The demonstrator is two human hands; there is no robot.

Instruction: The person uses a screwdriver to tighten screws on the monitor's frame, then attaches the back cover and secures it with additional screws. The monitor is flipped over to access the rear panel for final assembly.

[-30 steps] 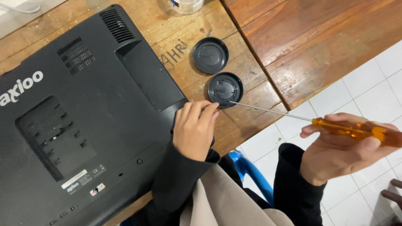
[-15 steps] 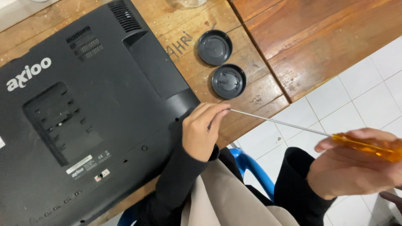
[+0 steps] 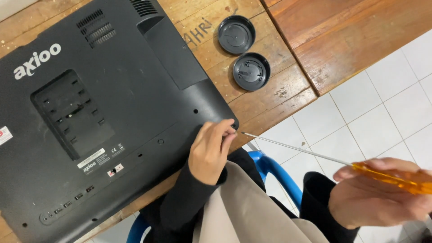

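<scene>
Worn wooden table (image 3: pixel 288 92) over white tile floor (image 3: pixel 387 112); blue chair (image 3: pixel 274 168) below.

Black monitor (image 3: pixel 112 112) lies face down, back cover up, near corner at the table edge.

L hand (image 3: pixel 210 153): fingers curled and pinched at that corner, by a screw hole; can't tell if anything is between the fingertips.

R hand (image 3: pixel 382 198): loosely closed on the orange handle of a long thin screwdriver (image 3: pixel 342 163), tip just beside L fingertips.

Two round black caps (image 3: pixel 245 54) sit on the table, apart from both hands.

Risks (judgement): tip so close to fingers, slip = poke. Loose grip + long shaft = wobble, could scratch cover or miss hole. Any small screw at the edge could drop to tiles.
</scene>
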